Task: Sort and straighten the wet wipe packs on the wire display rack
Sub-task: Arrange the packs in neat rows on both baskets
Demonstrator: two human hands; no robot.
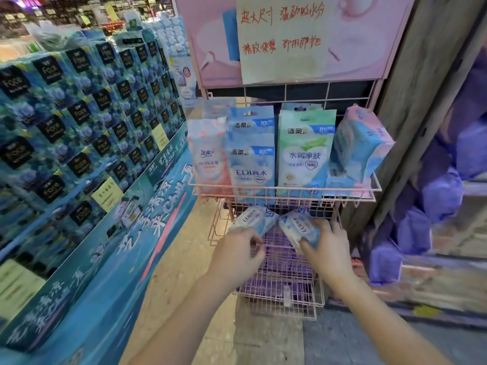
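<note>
A pink wire display rack [286, 194] holds upright wet wipe packs in its upper basket: a pink pack [208, 156] at the left, blue EDI packs [251, 159], a green pack [305, 151], and a tilted multi-pack [361, 143] leaning at the right. Just below that basket, my left hand [237, 248] grips a small blue EDI pack [254, 218]. My right hand [326, 246] grips a second small blue EDI pack [299, 227]. The two packs nearly touch above the lower wire baskets [283, 283].
A tall stack of blue tissue boxes [87, 122] fills the left side on a teal base. A pink board with a handwritten paper sign [308, 35] tops the rack. A wooden post [421, 106] and purple bags [432, 201] stand at the right.
</note>
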